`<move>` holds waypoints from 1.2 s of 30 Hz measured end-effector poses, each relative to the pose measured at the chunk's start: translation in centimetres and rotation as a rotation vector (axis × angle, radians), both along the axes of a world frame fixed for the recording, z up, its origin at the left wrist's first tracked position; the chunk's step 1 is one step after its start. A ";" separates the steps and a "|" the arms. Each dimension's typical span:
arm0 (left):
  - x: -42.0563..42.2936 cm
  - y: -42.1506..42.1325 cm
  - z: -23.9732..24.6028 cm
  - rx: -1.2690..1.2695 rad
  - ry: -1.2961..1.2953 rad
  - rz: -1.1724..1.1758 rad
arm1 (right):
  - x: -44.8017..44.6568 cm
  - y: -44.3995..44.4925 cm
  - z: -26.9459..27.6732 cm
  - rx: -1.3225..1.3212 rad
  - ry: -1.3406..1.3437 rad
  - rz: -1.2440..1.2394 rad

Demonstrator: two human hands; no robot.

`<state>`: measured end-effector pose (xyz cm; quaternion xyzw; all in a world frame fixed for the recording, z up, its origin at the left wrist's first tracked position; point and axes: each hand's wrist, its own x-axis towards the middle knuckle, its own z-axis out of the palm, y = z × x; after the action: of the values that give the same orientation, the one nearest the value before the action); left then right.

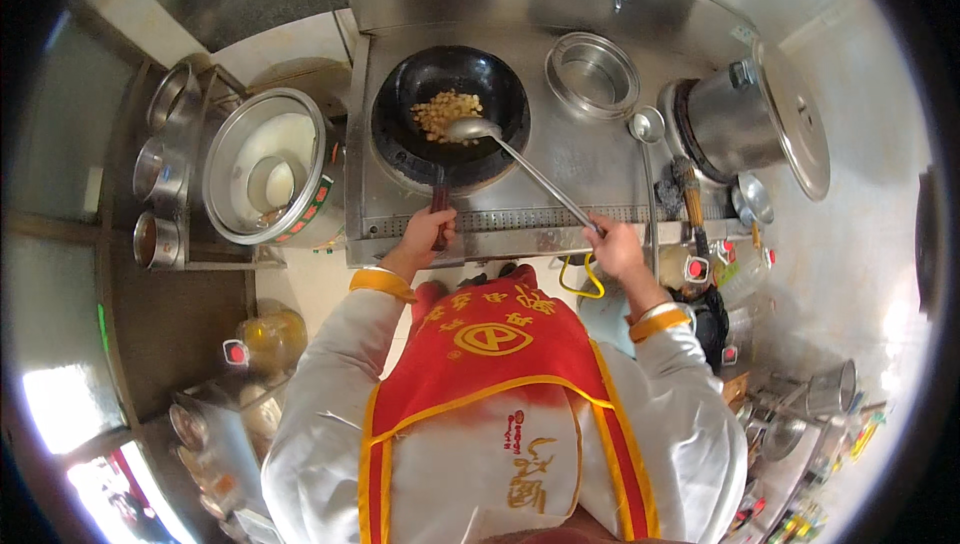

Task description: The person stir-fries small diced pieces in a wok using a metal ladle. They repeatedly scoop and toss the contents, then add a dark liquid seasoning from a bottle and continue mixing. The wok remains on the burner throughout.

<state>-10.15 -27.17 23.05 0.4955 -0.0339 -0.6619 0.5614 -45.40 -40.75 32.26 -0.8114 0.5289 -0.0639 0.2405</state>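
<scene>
A black wok (480, 71) sits on the burner of the steel range, with small golden-brown cubed pieces of food (442, 113) gathered at its bottom. My left hand (429, 232) grips the wok's dark wooden handle (441, 195). In my right hand (616, 245) is the end of a long steel cooking ladle (544, 182). Its bowl (474, 128) rests over the near right part of the food, hiding some pieces. The ladle's shaft slants across the wok's right rim.
Right of the wok are a round steel basin (592, 77), a second ladle (646, 125), a bamboo wok brush (688, 191) and a lidded stockpot (724, 120). A large pot (225, 169) with whitish contents and a smaller vessel inside stands left. A perforated drain strip (510, 219) runs along the range front.
</scene>
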 end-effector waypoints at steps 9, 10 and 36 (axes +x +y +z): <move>-2.0 6.5 -2.3 0.042 -0.168 0.116 | 0.5 1.6 -8.1 0.271 -0.325 -0.102; -1.7 7.8 -3.5 0.154 -0.224 0.120 | 0.6 1.5 -8.7 0.218 -0.269 -0.118; 3.8 2.2 -6.9 0.048 -0.874 0.014 | 0.9 -6.0 0.4 0.316 -0.075 0.309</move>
<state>-6.38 -24.97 16.13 0.7422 -0.2494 -0.3866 0.4872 -44.55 -46.74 32.70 -0.8320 0.3925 0.0272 0.3912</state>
